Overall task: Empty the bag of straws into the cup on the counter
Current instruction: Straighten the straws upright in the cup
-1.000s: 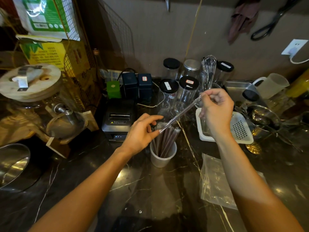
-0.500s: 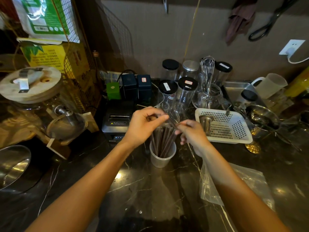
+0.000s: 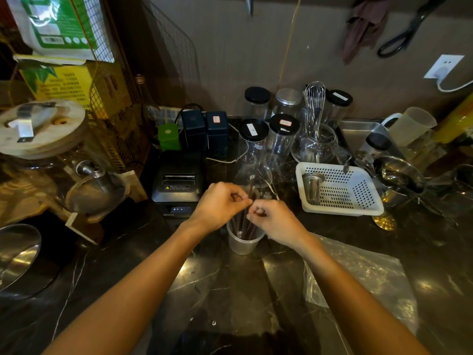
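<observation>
A small translucent cup point(image 3: 242, 244) stands on the dark marble counter point(image 3: 204, 290), with several dark brown straws point(image 3: 242, 222) upright in it. My left hand point(image 3: 217, 204) and my right hand point(image 3: 275, 219) meet just above the cup, fingertips pinched on the tops of the straws; one straw point(image 3: 251, 187) sticks up behind them. The clear plastic bag point(image 3: 366, 280) lies flat on the counter to the right, under my right forearm, and looks empty.
A white perforated basket point(image 3: 340, 190) holding a metal strainer sits right of the cup. Black receipt printer point(image 3: 178, 183) behind-left. Lidded jars point(image 3: 253, 142) and a whisk point(image 3: 314, 103) at the back. Metal bowl point(image 3: 15, 254) at far left; glass dispenser point(image 3: 51, 160) beside it.
My right hand, which held a clear wrapper stretched up to the right, has come down to the cup and closed in beside my left hand on the straw tops. The wrapper is gone from view.
</observation>
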